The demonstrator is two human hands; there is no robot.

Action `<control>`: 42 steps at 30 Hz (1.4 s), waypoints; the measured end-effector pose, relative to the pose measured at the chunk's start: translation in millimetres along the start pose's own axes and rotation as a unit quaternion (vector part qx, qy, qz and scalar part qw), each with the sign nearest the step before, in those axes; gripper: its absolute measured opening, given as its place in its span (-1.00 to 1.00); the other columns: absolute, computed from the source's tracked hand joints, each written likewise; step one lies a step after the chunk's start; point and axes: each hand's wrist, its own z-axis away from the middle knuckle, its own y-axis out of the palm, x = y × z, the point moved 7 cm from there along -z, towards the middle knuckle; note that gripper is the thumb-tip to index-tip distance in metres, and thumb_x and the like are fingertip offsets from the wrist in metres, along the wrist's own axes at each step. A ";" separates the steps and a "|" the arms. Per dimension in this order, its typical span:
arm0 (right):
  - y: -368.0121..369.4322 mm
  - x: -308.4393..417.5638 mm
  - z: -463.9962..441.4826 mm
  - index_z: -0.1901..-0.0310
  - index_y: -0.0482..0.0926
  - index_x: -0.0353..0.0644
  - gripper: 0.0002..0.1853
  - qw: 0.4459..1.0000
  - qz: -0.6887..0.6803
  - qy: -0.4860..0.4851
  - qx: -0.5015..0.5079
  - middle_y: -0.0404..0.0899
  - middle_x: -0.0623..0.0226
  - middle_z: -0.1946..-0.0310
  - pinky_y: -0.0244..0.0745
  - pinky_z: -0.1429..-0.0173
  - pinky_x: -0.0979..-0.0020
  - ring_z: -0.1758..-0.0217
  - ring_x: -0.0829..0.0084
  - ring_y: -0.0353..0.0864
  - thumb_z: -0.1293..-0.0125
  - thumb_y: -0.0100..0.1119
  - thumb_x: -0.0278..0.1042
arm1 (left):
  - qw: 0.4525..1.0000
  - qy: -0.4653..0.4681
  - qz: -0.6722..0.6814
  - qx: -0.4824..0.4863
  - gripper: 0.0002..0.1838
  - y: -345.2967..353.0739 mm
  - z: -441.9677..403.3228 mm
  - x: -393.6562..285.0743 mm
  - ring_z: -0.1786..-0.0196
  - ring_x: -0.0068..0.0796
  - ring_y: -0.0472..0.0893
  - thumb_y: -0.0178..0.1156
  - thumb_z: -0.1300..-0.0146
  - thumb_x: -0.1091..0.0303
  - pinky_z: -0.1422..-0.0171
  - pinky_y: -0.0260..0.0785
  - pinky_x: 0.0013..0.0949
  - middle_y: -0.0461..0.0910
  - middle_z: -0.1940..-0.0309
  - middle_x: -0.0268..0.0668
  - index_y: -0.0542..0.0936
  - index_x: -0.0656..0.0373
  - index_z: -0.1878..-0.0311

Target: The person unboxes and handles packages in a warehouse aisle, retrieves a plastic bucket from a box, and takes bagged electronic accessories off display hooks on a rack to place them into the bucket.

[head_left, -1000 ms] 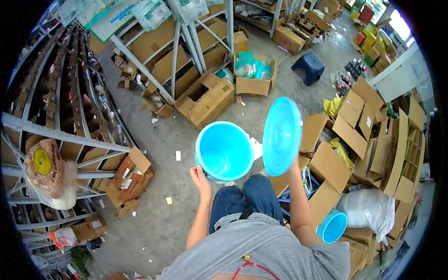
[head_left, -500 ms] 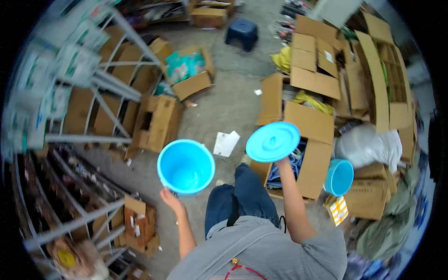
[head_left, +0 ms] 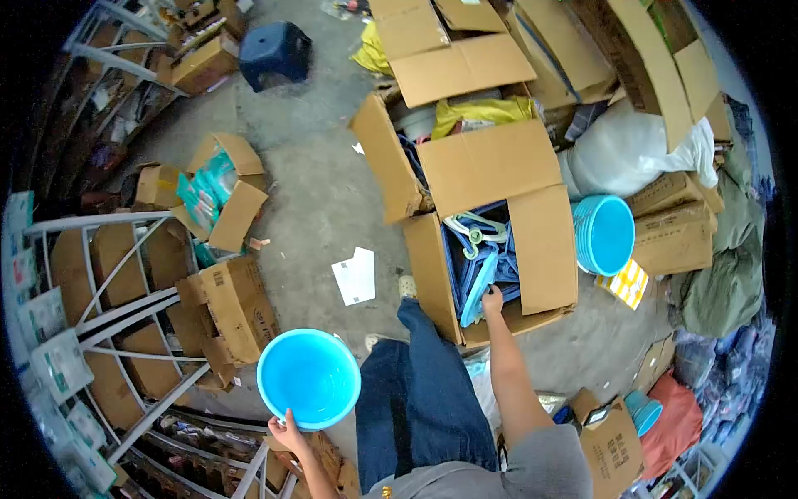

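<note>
My left hand [head_left: 287, 432] grips the near rim of a light-blue plastic bucket [head_left: 309, 374], its fingers closed over the edge. The bucket's mouth faces up and nothing shows inside. My right hand [head_left: 493, 301] is closed on a matching blue lid [head_left: 479, 289], now seen nearly edge-on. The lid is tilted over an open cardboard box [head_left: 542, 249] holding several dark-blue hangers [head_left: 509, 270]. A pale green hanger [head_left: 475, 234] lies on top of them. Whether the lid touches the hangers, I cannot tell.
A stack of blue buckets [head_left: 605, 235] lies right of the hanger box. Metal shelving [head_left: 125, 333] with cartons runs along the left. A dark-blue stool [head_left: 274, 54] stands at the back. White paper sheets [head_left: 355, 276] lie on the floor near my feet.
My view has swung to the right. The lid has turned from flat to nearly edge-on and come down over the hanger box. The bucket stays in my left hand.
</note>
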 end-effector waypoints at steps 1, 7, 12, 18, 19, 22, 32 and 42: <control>13.3 -11.4 -11.5 0.10 0.41 -0.18 -0.64 0.999 0.012 0.020 0.034 0.36 0.07 0.08 0.26 0.01 0.25 0.06 0.11 0.35 -0.02 -0.03 -0.28 | 0.999 -0.019 -0.014 0.029 -0.72 16.6 2.8 -6.9 0.44 -0.55 0.35 0.09 -0.08 0.32 0.37 0.21 -0.49 0.36 0.43 -0.27 0.24 0.21 0.25; 38.7 -3.0 -41.3 0.07 0.39 -0.13 -0.62 0.995 0.062 0.041 0.063 0.42 0.10 0.14 0.30 0.05 0.26 0.10 0.14 0.40 -0.02 -0.04 -0.26 | 0.984 -0.088 -0.095 0.122 -0.75 86.1 11.1 -19.1 0.28 -0.52 0.34 0.05 -0.07 0.44 0.14 0.18 -0.42 0.34 0.34 -0.26 0.21 0.21 0.23; 69.6 -21.0 -93.4 0.08 0.39 -0.05 -0.63 0.982 0.178 0.006 0.065 0.45 0.15 0.18 0.35 0.11 0.25 0.15 0.15 0.44 -0.01 0.02 -0.23 | 0.974 -0.098 -0.105 0.177 -0.68 141.5 16.2 -11.9 0.26 -0.52 0.35 0.05 -0.08 0.40 0.16 0.20 -0.46 0.34 0.30 -0.25 0.21 0.24 0.13; 91.1 -24.6 -127.0 0.10 0.41 0.00 -0.64 0.965 0.249 0.023 0.086 0.47 0.19 0.19 0.38 0.13 0.25 0.13 0.20 0.45 0.01 0.04 -0.24 | 0.963 -0.119 -0.157 0.186 -0.71 172.8 12.5 37.9 0.31 -0.57 0.35 0.07 -0.07 0.41 0.20 0.22 -0.50 0.35 0.34 -0.26 0.24 0.25 0.18; 96.1 -26.7 -132.9 0.08 0.40 -0.01 -0.62 0.965 0.247 0.014 0.090 0.46 0.17 0.20 0.38 0.13 0.24 0.14 0.20 0.45 0.03 0.05 -0.24 | 0.959 -0.084 -0.186 0.199 -0.72 177.6 8.8 44.4 0.32 -0.59 0.35 0.06 -0.06 0.45 0.25 0.23 -0.54 0.35 0.35 -0.28 0.24 0.24 0.18; 110.6 -34.6 -146.4 0.08 0.40 -0.02 -0.59 0.963 0.246 0.038 0.102 0.47 0.17 0.20 0.37 0.12 0.23 0.14 0.19 0.45 0.05 0.07 -0.23 | 0.964 -0.162 -0.122 0.173 -0.78 187.2 9.7 69.2 0.39 -0.66 0.34 0.05 -0.06 0.50 0.38 0.17 -0.61 0.35 0.44 -0.38 0.25 0.19 0.24; 131.3 -51.9 -134.7 -0.13 0.06 -0.23 -0.38 0.951 -0.189 0.203 0.134 0.33 -0.01 0.13 0.47 0.31 0.32 0.17 0.28 0.45 -0.03 0.08 -0.35 | 0.964 -0.157 -0.131 0.170 -0.78 186.9 6.8 74.3 0.38 -0.66 0.33 0.09 -0.03 0.51 0.33 0.20 -0.60 0.34 0.44 -0.38 0.27 0.20 0.28; 82.1 -30.8 -64.3 0.16 0.39 -0.30 -0.68 0.982 -0.011 -0.056 0.178 0.45 0.25 0.57 0.36 0.50 0.48 0.58 0.48 0.44 -0.02 0.01 -0.36 | 0.972 -0.066 -0.131 0.185 -0.74 154.0 1.8 31.2 0.46 -0.64 0.37 0.15 0.03 0.48 0.46 0.24 -0.58 0.38 0.44 -0.32 0.30 0.26 0.29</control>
